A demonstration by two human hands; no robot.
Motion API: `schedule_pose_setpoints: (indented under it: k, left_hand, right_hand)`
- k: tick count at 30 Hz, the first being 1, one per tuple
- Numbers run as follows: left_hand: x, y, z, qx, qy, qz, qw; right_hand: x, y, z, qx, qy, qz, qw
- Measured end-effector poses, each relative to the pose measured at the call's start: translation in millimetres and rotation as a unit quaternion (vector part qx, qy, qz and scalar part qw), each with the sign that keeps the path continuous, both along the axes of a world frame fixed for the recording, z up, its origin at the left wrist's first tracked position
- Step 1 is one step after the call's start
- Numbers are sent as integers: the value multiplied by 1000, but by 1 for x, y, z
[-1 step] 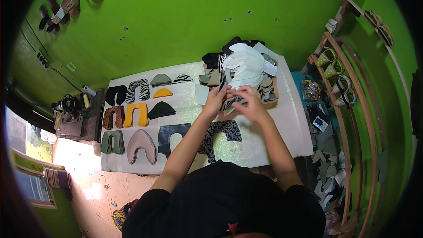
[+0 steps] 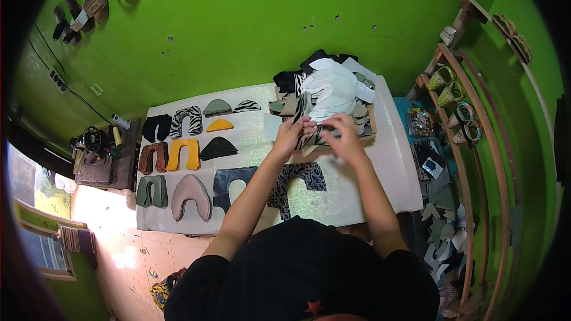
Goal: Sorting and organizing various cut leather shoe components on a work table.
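Note:
My left hand (image 2: 290, 134) is at the near left corner of a shallow box (image 2: 367, 141), its fingers stretched to the right; no held piece can be made out. Facing it, my right hand (image 2: 344, 135) has its fingers apart and slightly bent, holding nothing visible. Zebra-striped cut pieces (image 2: 307, 141) show between and under the hands, at the box's near edge. Heaped on the box behind them are white cut pieces (image 2: 330, 86), with black, grey and beige ones around. Below the hands lies a black patterned piece (image 2: 307, 176), partly covered by my left forearm.
Stacks of cut pieces stand in rows on the white table (image 2: 369, 193), among them a yellow arch (image 2: 183, 154), a pinkish arch (image 2: 191, 198) and a green half-round (image 2: 217, 107). A wooden shoe rack (image 2: 450, 116) rises at right; a sewing machine (image 2: 94, 142) stands left.
My right hand has drawn slightly right and away from my left hand, so the gap between their fingertips is wider. The left hand has hardly moved.

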State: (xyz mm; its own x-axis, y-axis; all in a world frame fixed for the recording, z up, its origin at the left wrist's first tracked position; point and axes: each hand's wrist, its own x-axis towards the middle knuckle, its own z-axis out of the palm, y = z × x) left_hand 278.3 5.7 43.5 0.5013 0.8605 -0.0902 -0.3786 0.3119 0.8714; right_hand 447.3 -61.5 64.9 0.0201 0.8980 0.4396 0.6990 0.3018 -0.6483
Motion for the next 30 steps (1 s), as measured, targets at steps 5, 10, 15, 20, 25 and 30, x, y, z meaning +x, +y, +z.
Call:
schedule_pose_setpoints:
  k: [5,10,15,20,25,30]
  left_hand:
    - [-17,-4,3,6,70,-3,998]
    - [-13,-5,2,-23,59,-7,998]
    - [-18,-4,-4,-39,35,-9,999]
    - [-28,0,-9,-53,31,22,998]
    - [-25,-2,-9,-43,30,8,999]
    - [-23,-8,-6,-57,44,-7,997]
  right_hand:
    - [49,23,-29,-230,-142,-235,934]
    - [63,44,-53,-229,-194,-229,926]
    - [68,48,-57,-193,-184,-213,940]
    - [69,41,-37,-66,-159,-192,966]
    - [61,43,3,78,-73,-134,985]
    - [43,43,41,150,-13,-82,985]
